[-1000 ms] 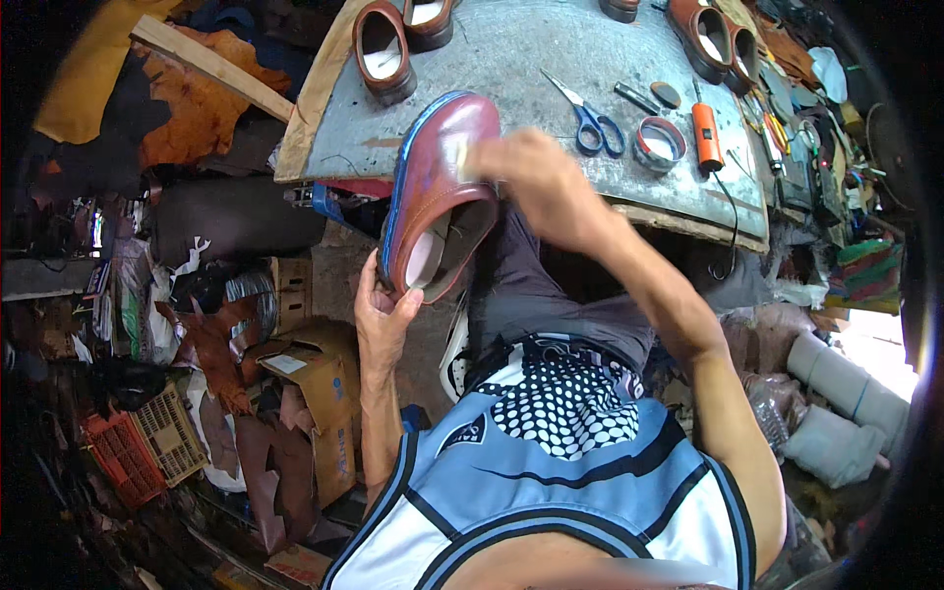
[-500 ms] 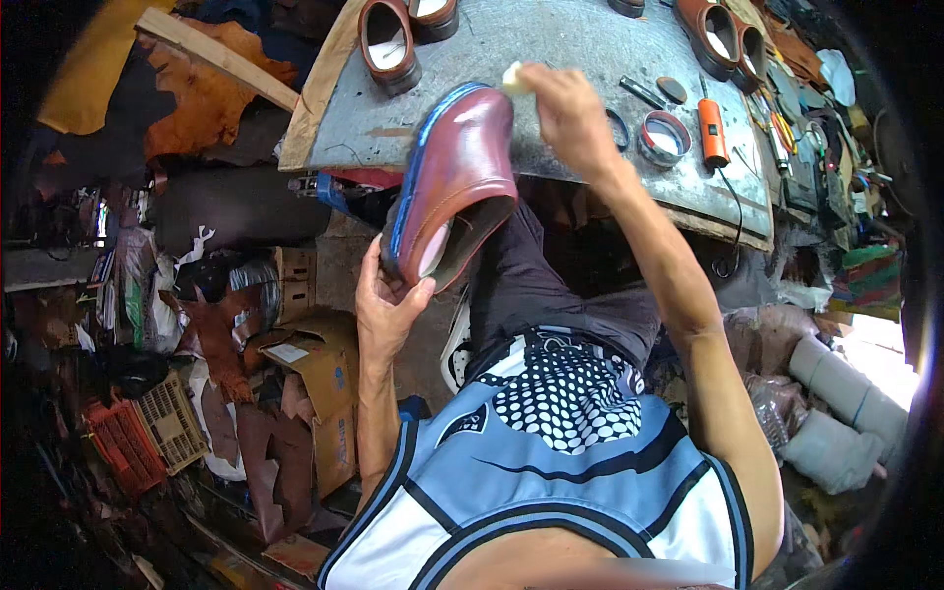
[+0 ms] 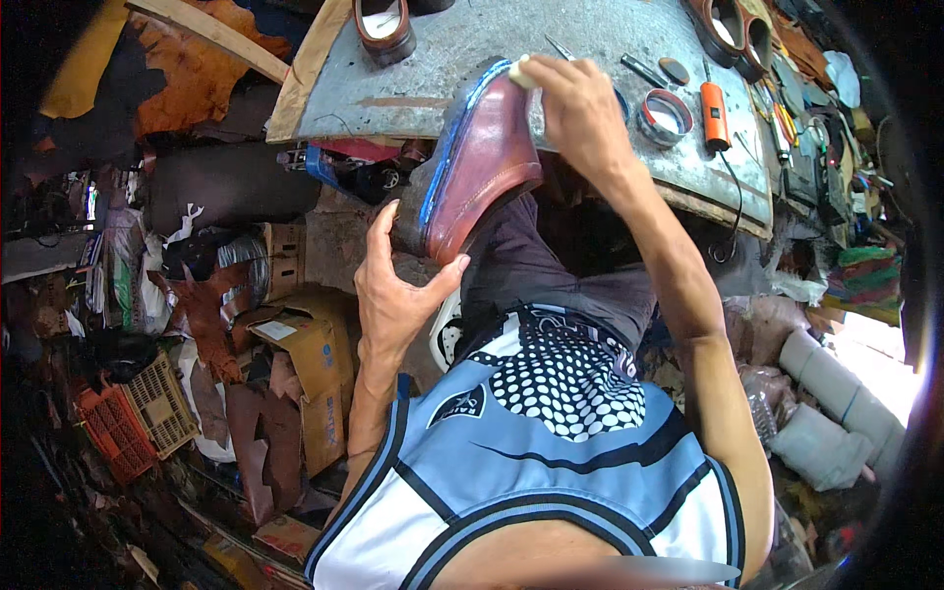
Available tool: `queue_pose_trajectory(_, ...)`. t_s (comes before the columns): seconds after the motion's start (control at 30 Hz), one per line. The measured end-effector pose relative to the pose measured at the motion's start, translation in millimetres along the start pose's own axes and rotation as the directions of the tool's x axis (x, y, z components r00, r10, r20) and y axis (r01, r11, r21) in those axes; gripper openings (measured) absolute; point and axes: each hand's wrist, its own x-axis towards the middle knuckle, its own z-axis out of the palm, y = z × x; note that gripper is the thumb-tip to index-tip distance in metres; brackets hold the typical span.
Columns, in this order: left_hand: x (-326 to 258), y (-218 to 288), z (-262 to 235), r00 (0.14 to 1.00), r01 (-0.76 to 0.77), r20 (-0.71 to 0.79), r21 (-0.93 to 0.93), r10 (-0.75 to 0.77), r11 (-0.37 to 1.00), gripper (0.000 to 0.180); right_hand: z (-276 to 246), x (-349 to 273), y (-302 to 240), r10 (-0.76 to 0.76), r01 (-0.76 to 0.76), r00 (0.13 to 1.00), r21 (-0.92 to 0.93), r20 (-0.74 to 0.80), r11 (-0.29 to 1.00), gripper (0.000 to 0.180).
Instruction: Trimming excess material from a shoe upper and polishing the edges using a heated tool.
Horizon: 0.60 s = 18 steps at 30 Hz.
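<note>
A glossy reddish-brown leather shoe point(image 3: 489, 147) with a bright blue band along its sole edge is tilted over my lap, toe toward the workbench. My left hand point(image 3: 401, 290) grips it at the heel, thumb on one side and fingers on the other. Pinched in my right hand point(image 3: 580, 108) is a small pale yellowish pad point(image 3: 521, 73), perhaps sponge or cloth, which touches the shoe's toe next to the blue band. The shoe's opening is turned mostly out of sight.
On the grey-topped workbench point(image 3: 393, 123) lie a round open tin point(image 3: 665, 116), an orange corded tool point(image 3: 715, 115) and a dark round lid point(image 3: 674, 70). More brown shoes point(image 3: 383, 37) stand at its far side. Leather scraps, a cardboard box point(image 3: 313, 364) and plastic crates point(image 3: 157, 403) crowd the left floor.
The shoe has rolled, showing more of its side and less of its opening, and shifted slightly right. My right hand has brought the pale pad onto the toe edge.
</note>
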Motion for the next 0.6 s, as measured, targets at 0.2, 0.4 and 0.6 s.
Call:
queue_pose_trajectory(0.2,-2.9,-4.7,1.9,0.999,-0.035,-0.002,0.000,0.035,0.999,0.088,-26.3,-32.7,-90.0,-0.361,0.322,0.927,0.278,0.099,0.905,0.043)
queue_pose_trajectory(0.4,-1.8,-5.4,3.1,0.999,-0.046,-0.019,0.033,0.047,0.998,0.088,24.7,4.2,32.9,0.073,-0.070,0.996,-0.047,0.057,0.996,0.028)
queue_pose_trajectory(0.6,-3.5,-1.5,-2.2,1.000,-0.006,0.028,0.001,0.005,1.000,0.090,-24.2,-36.9,-92.7,-0.396,0.347,0.916,0.365,0.068,0.864,0.040)
